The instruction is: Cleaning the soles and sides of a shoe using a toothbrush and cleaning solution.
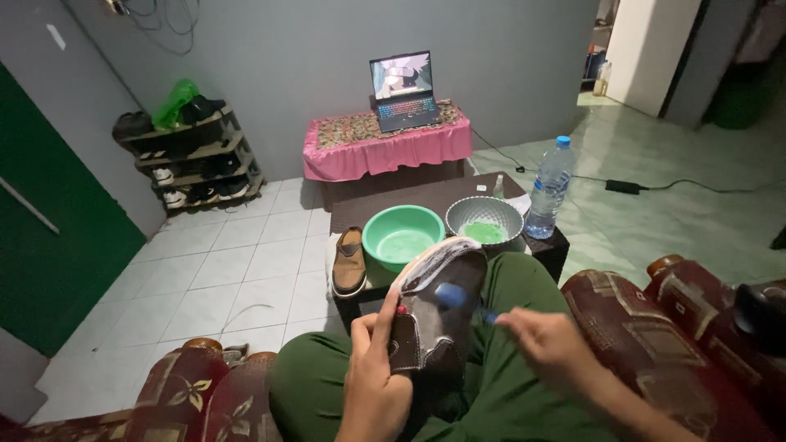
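— Shoe (pixel 438 315), brown and soapy: where is it?
— Over the lap, left hand (pixel 372 372) fingers clamped on its side.
— And the right hand (pixel 548 344)?
— Fingers closed around a blue brush (pixel 453 295) touching the shoe's upper.

Ahead of you, against the grey wall, an open laptop (pixel 403 90) stands on the pink-draped desk (pixel 385 147), its screen (pixel 400 74) lit with a pale cartoon picture above a glowing keyboard. Nearer, on the dark low desk (pixel 426 196), a clear plastic water bottle (pixel 548 189) with a blue cap carries a pale blue label band.
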